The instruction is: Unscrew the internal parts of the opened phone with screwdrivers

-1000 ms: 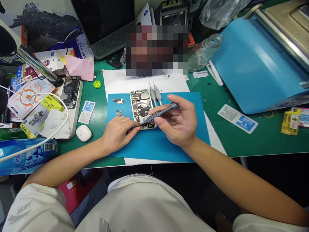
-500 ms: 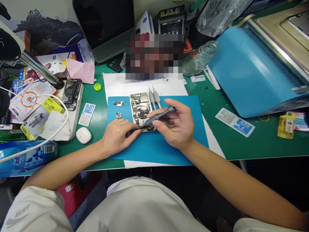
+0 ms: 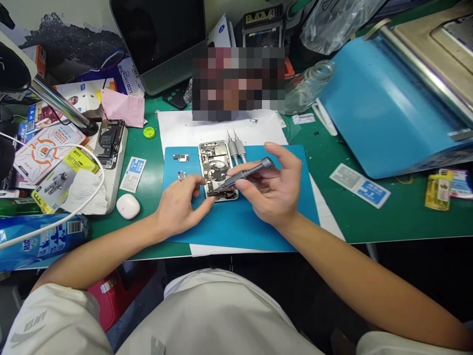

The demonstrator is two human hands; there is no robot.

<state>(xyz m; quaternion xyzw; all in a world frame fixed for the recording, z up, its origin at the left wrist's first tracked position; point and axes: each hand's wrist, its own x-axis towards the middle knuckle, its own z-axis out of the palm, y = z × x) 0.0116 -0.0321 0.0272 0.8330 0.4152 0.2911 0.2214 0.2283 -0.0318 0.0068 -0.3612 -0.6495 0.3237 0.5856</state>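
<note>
An opened phone (image 3: pixel 221 165) with its inner parts bare lies upright on the blue mat (image 3: pixel 236 227). My right hand (image 3: pixel 277 190) holds a grey screwdriver (image 3: pixel 246 175) slantwise between thumb and fingers, its tip over the lower part of the phone. At the phone's lower left edge is my left hand (image 3: pixel 181 204), thumb and forefinger apart, the fingertips close to the casing; whether they press on it I cannot tell. Two small metal phone parts, one a flat plate (image 3: pixel 181 158), lie left of the phone. Two more grey screwdrivers (image 3: pixel 235 148) rest beside its upper right.
A white earbud case (image 3: pixel 127 206) and a boxy stand carrying another opened phone (image 3: pixel 110 143) are at the left. Behind stand a dark monitor (image 3: pixel 158 39) and a glass jar (image 3: pixel 309 88). A large blue-sheeted machine (image 3: pixel 384 108) and a yellow lighter (image 3: pixel 438 190) occupy the right.
My left thumb and forefinger have parted from their pinch by the screwdriver tip. My right hand has shifted slightly right with the screwdriver, whose tip has risen a little up the phone.
</note>
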